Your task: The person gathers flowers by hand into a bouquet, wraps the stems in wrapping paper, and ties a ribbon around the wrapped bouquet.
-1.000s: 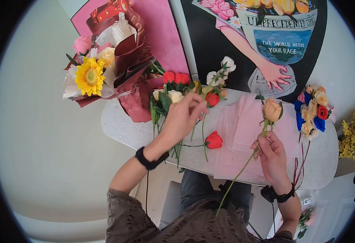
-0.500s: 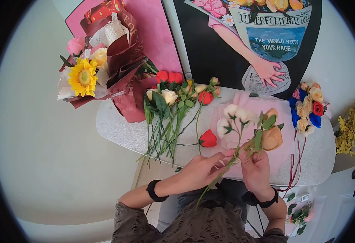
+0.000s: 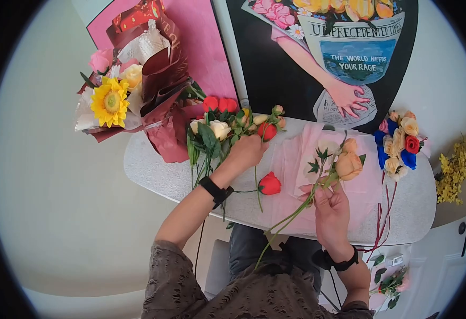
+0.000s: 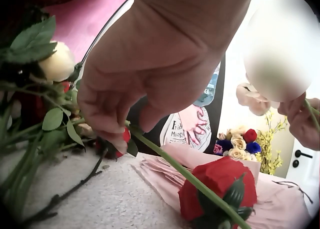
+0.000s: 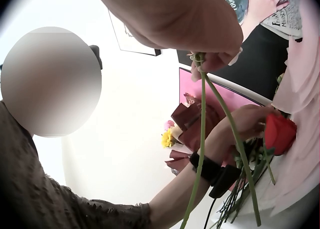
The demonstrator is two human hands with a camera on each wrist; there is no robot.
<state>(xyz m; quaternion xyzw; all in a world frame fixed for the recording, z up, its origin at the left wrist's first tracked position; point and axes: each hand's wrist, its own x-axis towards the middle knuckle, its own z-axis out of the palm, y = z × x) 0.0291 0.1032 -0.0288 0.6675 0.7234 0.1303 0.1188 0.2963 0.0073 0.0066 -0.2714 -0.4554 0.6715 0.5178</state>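
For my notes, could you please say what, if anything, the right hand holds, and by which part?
The right hand grips a peach rose and a white-bloomed sprig by their upper stems.

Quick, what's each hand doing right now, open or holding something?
Left hand: at a green stem; can't tell whether it's gripping.
Right hand: closed, holding a peach rose and white flowers.

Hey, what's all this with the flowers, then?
A person is handling flowers at a table. The right hand holds a peach rose and a white-flowered stem together, above some pink sheets. The left hand is in among the loose flowers, its fingers at a green stem; whether they grip it is unclear. A single red rose lies beside the sheets.
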